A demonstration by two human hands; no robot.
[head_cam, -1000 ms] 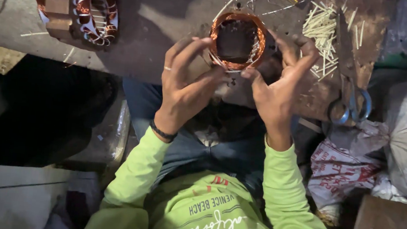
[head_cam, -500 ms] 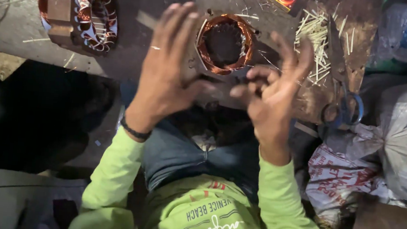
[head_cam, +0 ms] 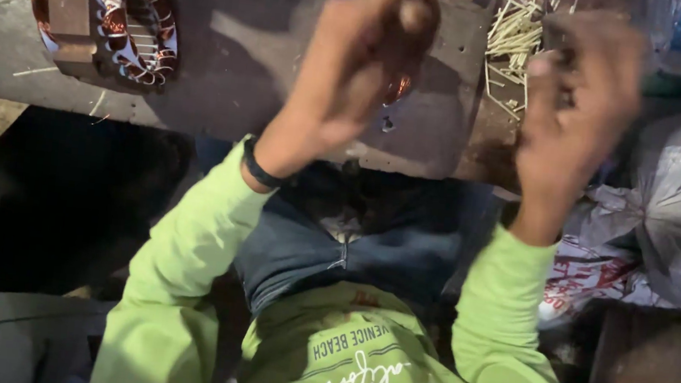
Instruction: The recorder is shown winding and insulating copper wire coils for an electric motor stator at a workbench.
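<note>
Copper coil (head_cam: 398, 89) mostly hidden behind our raised left hand (head_cam: 351, 76), lying on the workbench (head_cam: 226, 81).

Only a sliver of orange winding peeks out at the edge of our left palm; the coil seems to rest on the dark bench top, touched by neither hand as far as we can tell. Our left hand is blurred, fingers curled loosely inward, and we cannot tell whether they pinch anything. Our right hand (head_cam: 568, 113) is lifted too, fingers bent and blurred, with nothing clearly in them, just in front of the pile of thin sticks (head_cam: 517, 46). A second wound motor part (head_cam: 127, 25) sits well apart to the left. We judge this a pause between handlings of the coil; the next move calls for both hands coming back down around its rim.
</note>
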